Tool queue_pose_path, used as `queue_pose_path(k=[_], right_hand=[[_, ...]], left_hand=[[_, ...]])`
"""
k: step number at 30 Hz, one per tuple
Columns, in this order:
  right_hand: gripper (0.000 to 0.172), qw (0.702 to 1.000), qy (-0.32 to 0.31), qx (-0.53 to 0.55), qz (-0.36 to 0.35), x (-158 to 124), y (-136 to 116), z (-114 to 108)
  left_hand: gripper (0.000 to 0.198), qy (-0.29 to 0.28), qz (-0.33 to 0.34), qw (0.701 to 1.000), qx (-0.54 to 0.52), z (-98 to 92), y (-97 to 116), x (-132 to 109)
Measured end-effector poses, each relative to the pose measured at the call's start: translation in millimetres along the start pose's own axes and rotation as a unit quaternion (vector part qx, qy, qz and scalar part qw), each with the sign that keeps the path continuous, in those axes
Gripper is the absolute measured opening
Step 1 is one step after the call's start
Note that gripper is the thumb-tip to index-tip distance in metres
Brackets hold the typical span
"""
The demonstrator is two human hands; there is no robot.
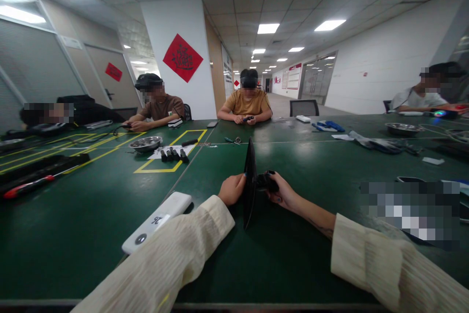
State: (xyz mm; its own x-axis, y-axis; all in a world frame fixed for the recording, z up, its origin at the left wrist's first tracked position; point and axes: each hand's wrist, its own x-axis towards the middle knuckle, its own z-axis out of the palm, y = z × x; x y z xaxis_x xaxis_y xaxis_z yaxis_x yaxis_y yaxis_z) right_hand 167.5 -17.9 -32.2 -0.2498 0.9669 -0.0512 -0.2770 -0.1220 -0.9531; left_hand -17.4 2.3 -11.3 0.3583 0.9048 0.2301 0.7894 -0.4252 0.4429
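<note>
Red diamond poster on pillar: dark character, not legible. White power bank: small dark mark, unreadable. Hallway boards too far.

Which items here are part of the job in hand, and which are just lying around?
In hand:
black panel, held on edge by left hand
small black part, gripped by right hand

Lying about:
white power bank
red-handled screwdriver
metal bowl
row of small black pieces

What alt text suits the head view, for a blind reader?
The left hand steadies a thin black panel standing on edge on a green table; the right hand grips a black part against it. Other people sit opposite.
</note>
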Motion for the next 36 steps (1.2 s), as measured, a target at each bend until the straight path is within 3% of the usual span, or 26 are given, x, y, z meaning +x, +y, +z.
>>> queue_pose_path(k=[27,36], right_hand=[[0.024,1.000,0.008,0.003,-0.003,0.4,1.0,-1.3],[0.023,1.000,0.008,-0.003,0.002,-0.4,-1.2,0.5]], left_hand=[[0.046,-0.008,0.002,1.000,0.006,-3.5,3.0,-1.7],[0.054,-0.005,-0.010,1.000,0.003,-0.2,1.1,0.0]])
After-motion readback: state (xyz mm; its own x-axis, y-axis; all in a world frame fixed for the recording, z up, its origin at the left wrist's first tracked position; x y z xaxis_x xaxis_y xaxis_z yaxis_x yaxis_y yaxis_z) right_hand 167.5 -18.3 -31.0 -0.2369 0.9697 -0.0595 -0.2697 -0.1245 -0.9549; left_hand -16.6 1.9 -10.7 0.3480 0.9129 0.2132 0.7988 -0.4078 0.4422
